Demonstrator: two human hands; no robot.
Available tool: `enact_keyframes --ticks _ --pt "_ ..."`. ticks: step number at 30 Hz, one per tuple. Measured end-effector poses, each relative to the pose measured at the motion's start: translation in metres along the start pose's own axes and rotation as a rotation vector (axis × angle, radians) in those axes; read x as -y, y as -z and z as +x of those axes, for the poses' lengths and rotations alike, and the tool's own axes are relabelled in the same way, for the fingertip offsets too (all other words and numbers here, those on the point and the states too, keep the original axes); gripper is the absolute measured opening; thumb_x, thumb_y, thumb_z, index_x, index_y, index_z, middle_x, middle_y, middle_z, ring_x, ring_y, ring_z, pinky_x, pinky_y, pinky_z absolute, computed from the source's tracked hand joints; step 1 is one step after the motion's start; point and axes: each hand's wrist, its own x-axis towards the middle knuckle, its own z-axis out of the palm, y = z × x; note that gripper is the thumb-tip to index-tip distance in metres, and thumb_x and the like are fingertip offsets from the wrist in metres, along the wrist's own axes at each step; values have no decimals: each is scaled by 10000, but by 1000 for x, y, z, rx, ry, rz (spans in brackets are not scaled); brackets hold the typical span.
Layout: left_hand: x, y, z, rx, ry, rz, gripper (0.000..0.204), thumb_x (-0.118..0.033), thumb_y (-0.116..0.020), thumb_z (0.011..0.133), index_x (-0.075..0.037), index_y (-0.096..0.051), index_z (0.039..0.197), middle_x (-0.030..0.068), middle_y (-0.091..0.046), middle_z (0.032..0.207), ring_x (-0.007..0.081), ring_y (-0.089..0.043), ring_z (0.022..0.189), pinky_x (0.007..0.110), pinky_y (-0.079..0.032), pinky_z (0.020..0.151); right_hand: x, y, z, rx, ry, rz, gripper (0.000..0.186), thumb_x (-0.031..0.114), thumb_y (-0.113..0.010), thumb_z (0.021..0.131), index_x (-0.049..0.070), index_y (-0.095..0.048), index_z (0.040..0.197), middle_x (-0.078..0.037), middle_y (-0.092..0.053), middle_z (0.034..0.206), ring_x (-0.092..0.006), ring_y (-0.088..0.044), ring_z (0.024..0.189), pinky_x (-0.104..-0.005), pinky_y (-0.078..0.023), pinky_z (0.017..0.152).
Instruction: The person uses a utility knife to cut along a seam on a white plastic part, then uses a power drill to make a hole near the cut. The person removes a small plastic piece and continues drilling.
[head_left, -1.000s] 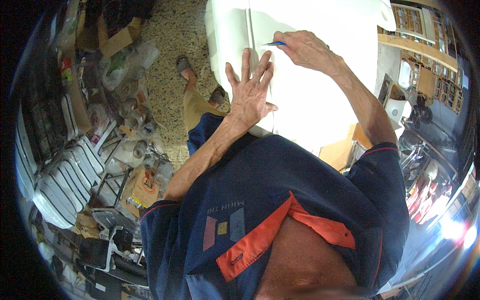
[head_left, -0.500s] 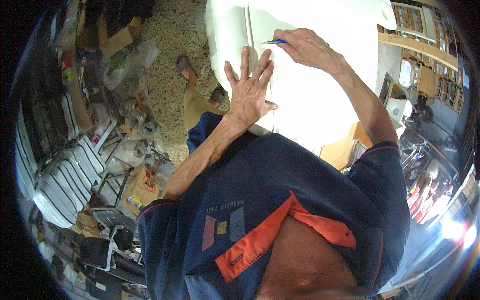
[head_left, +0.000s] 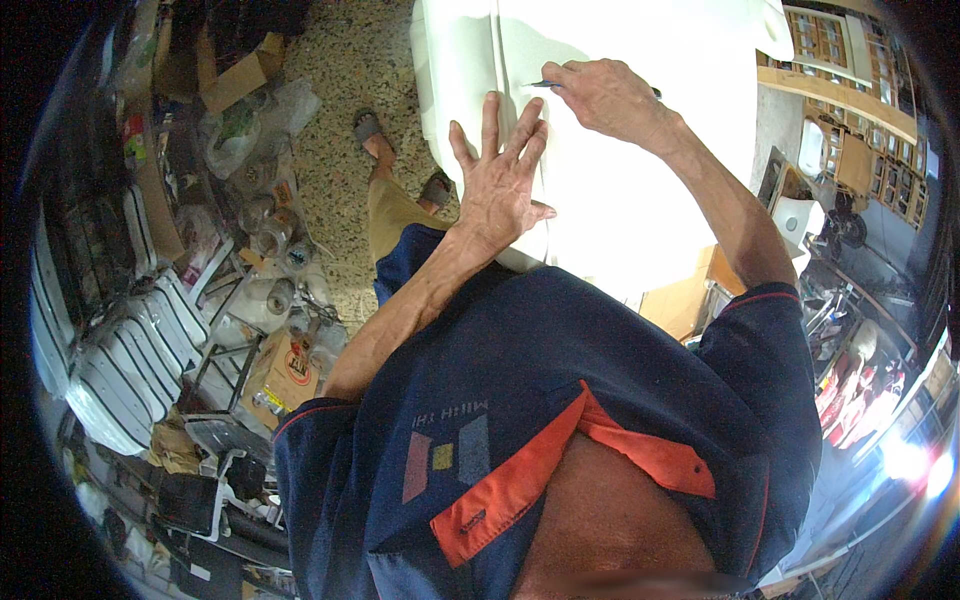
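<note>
A large white sheet of smooth material covers the work surface before me, with a raised seam running along its left part. My left hand lies flat on it, palm down and fingers spread, beside the seam. In my right hand is a slim blue tool with a thin pointed tip. I cannot tell whether it is a pen or a knife. Its tip is at the white sheet, just beyond my left fingertips. A dark end sticks out behind the hand; most of the tool is hidden by my fingers.
Rolls of tape and plastic bags clutter the floor on the left. Nearby are a cardboard box and wrapped white panels. Wooden frames stand at the far right, and a cardboard piece is below the sheet's edge.
My right hand has turned slightly and shifted a little, so less of the blue tool shows in front and its dark back end has appeared. My left hand stays in place.
</note>
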Motion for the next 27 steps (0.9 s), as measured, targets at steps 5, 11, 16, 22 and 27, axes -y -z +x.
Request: enact_keyframes --ticks 5,11,16,22,27 --pt "0 1 1 9 8 -5 1199 -445 -995 529 -44 -473 1531 44 -182 1758 455 -25 1608 879 -56 1130 6 4 2 76 -48 53 282 57 -582 993 50 -645 1267 -134 -713 799 -277 -738 706 -396 -615 634" --pt "-2 3 1 7 19 -19 1212 -417 -1006 511 -48 -464 1530 45 -192 1753 451 -32 1609 870 -59 1141 9 8 3 94 -28 -26 205 54 -607 977 14 -611 1179 -138 -721 815 -275 -747 700 -375 -621 608" --pt "-2 3 0 8 24 -46 1214 -426 -1007 507 -54 -467 1529 35 -192 1754 445 -32 1610 863 -46 1152 7 9 5 108 -13 -17 206 49 -599 979 18 -606 1183 -139 -724 829 -276 -746 702 -383 -622 608" --pt "-2 3 1 22 43 -37 1201 -428 -1006 514 -64 -472 1526 27 -184 1757 438 -26 1611 856 -38 1165 7 7 2 100 -27 32 205 44 -588 985 23 -604 1188 -147 -732 867 -287 -751 727 -401 -629 645" --pt "-2 4 2 32 54 -30 1191 -414 -1008 518 -67 -473 1525 20 -184 1756 426 -27 1613 853 -42 1170 6 7 5 132 -35 -10 221 41 -578 991 22 -606 1210 -145 -740 879 -286 -752 732 -400 -630 646"
